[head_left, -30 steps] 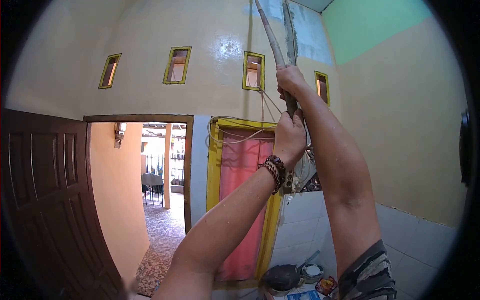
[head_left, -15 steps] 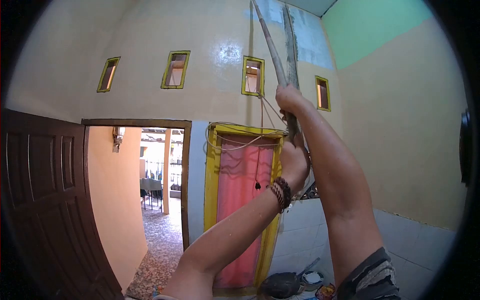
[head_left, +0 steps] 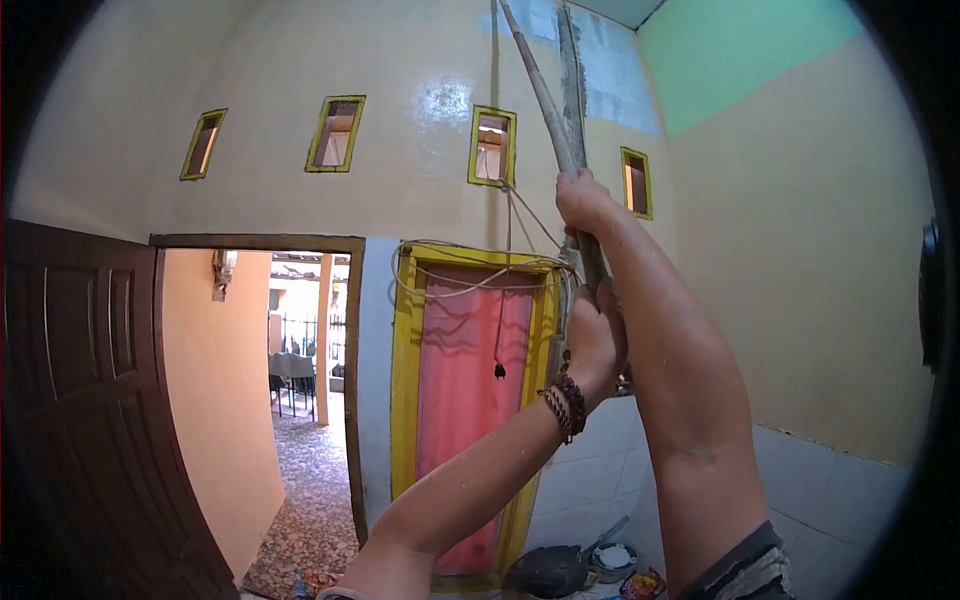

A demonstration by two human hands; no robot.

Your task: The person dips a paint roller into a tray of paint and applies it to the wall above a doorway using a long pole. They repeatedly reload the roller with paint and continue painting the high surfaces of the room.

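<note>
One long pole (head_left: 541,90) stands between 12 and 1 o'clock from the view's centre, its long axis steep, upper end pointing to 11 o'clock. The right hand (head_left: 588,203) has its fingers closed round it; directly at 6 o'clock, the left hand (head_left: 596,340) grips lower, most fingers hidden. Of four yellow-framed windows (head_left: 492,147), three lie between 9 and 10 o'clock from the right hand, one at 2.

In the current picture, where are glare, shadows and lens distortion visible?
In the head view, glare marks the cream wall; the doorway is overbright; cable throws wavy shadows on the pink curtain; the brown door bows; corners are black.
</note>
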